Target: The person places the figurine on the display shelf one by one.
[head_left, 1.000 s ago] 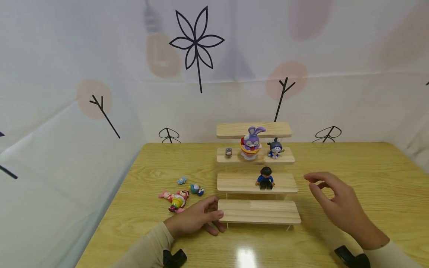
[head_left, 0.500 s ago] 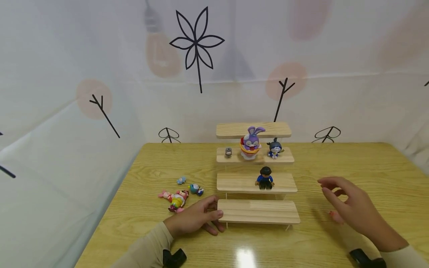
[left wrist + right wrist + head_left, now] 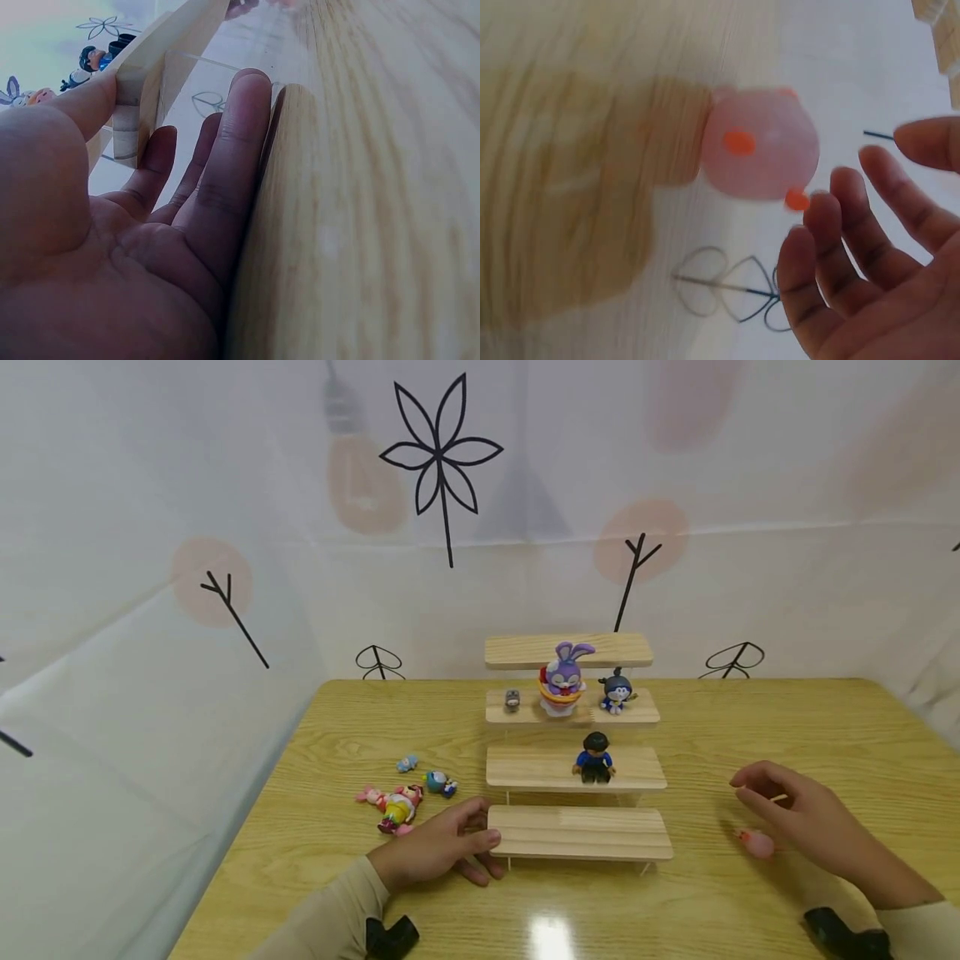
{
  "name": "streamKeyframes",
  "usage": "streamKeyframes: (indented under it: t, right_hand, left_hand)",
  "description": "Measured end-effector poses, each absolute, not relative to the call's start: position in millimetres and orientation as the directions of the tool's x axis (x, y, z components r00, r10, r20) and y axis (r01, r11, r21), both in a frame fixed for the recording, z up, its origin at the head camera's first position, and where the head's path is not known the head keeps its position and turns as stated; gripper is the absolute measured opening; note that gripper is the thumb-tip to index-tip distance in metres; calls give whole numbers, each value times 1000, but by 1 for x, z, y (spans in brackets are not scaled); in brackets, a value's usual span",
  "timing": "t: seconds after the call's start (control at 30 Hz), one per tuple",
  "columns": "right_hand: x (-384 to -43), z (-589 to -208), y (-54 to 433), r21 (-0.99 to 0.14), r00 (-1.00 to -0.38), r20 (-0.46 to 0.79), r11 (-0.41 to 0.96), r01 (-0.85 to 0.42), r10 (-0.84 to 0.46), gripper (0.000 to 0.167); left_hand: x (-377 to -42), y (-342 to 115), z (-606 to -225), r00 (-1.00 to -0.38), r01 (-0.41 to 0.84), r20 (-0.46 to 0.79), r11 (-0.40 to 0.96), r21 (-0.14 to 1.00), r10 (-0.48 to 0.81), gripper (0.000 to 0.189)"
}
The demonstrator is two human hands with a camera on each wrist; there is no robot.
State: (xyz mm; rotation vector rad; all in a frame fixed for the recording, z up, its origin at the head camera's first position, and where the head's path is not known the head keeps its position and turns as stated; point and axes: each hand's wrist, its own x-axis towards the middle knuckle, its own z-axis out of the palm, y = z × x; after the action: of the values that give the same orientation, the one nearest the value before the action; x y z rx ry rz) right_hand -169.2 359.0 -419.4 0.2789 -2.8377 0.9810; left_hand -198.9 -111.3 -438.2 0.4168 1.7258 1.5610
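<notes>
The left hand (image 3: 442, 845) gripped the pale wooden bottom shelf (image 3: 585, 833) by its left edge; the empty right hand (image 3: 810, 822) hovered near a round pink toy (image 3: 760, 845).

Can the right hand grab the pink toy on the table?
Probably yes. The right hand holds nothing and is close beside the pink toy, and nothing seems to be between them. The shelf is on the toy's other side, so it shouldn't block the way.

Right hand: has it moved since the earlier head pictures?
Yes. In the head view, the right hand has moved right, away from the shelf, and slightly nearer the person.
</notes>
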Motion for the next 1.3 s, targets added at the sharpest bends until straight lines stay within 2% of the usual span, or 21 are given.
streamKeyframes:
  t: [0.17, 0.43, 0.53, 0.67, 0.77, 1.03, 1.17, 1.3]
  right_hand:
    - [-171, -421, 369, -614, -978, 96, 762, -205, -186, 17]
    - [-170, -431, 384, -697, -952, -32, 689, -197, -304, 19]
    - [-170, -434, 385, -702, -946, -31, 681, -208, -321, 17]
    - [-172, -434, 385, -715, -935, -49, 666, -213, -351, 17]
    - [-172, -435, 386, -724, -922, -58, 653, -224, -382, 18]
    - [-172, -439, 389, -806, -867, -115, 555, -204, -485, 19]
    - [-173, -438, 390, -811, -844, -98, 534, -239, -527, 19]
    - [-173, -435, 391, -816, -827, -116, 527, -236, -550, 21]
  left_hand:
    - [-199, -111, -438, -656, -233, -299, 191, 954, 693, 75]
    - [-202, -110, -437, -624, -201, -262, 172, 964, 736, 41]
    - [-202, -110, -437, -625, -203, -266, 176, 963, 734, 43]
    - [-200, -113, -437, -638, -219, -287, 189, 957, 715, 66]
    - [-200, -113, -437, -639, -220, -290, 192, 957, 713, 71]
    - [-201, -111, -437, -628, -211, -281, 188, 959, 725, 59]
    - [-201, -112, -438, -637, -207, -280, 190, 960, 719, 60]
    - [-201, -112, -439, -635, -211, -278, 184, 960, 721, 55]
